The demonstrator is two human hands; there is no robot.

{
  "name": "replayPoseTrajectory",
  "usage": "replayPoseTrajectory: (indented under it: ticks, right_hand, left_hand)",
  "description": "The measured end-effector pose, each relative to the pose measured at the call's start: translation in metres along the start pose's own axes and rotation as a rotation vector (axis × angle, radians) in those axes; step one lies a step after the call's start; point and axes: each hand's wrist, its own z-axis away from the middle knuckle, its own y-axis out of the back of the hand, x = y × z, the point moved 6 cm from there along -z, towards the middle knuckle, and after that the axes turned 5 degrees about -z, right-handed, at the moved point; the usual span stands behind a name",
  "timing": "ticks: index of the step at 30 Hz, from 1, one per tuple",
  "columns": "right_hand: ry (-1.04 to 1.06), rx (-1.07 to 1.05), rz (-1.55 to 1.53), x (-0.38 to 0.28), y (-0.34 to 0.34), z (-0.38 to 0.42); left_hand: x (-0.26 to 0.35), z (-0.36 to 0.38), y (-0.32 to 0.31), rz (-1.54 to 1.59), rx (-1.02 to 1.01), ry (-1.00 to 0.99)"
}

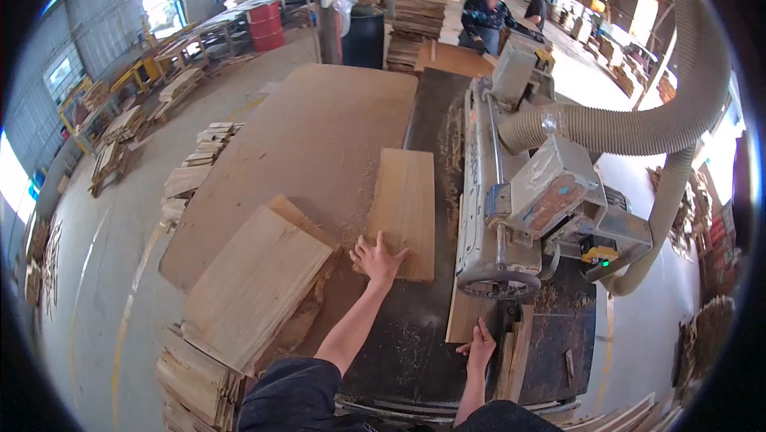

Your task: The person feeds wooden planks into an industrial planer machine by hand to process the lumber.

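Note:
My left hand (pixel 379 260) has its fingers spread over the near left side of a flat wooden board (pixel 407 201), which lies lengthwise on the machine's left side. Lower right, my right hand (pixel 477 347) is at the near end of a narrower board (pixel 468 312), thumb and fingers against it. This board's far part is hidden under the woodworking machine (pixel 487 224), beside its handwheel (pixel 499 284). To the right of that hand, narrow wood strips (pixel 517 356) lie on the dark machine table (pixel 411 336).
A stack of wide boards (pixel 255 280) stands at left on a brown sheet-topped table (pixel 319 129). Thick dust hoses (pixel 614 130) curve over the machine at right. Beyond it, a person (pixel 485 21) stands at the far end. Sawdust and chips litter the machine table.

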Motion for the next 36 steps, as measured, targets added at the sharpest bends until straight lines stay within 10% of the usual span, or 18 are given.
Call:
replayPoseTrajectory:
  ticks: [10,16,30,32,36]
  right_hand:
    - [0.214,0.153,0.019,0.004,-0.029,-0.028]
    - [0.638,0.086,0.564,0.010,-0.079,0.067]
    - [0.286,0.066,0.252,0.132,0.090,0.262]
    - [-0.181,-0.039,-0.232,0.143,0.104,0.303]
    - [-0.273,-0.051,-0.067,0.130,0.127,0.328]
  left_hand:
    - [-0.030,0.115,0.059,-0.049,0.010,-0.032]
    - [-0.049,0.212,0.083,-0.051,0.022,0.010]
    - [-0.099,0.450,0.174,-0.032,0.008,-0.197]
    - [-0.112,0.469,0.170,0.116,-0.127,-0.266]
    - [-0.131,0.481,0.174,0.269,-0.381,0.021]
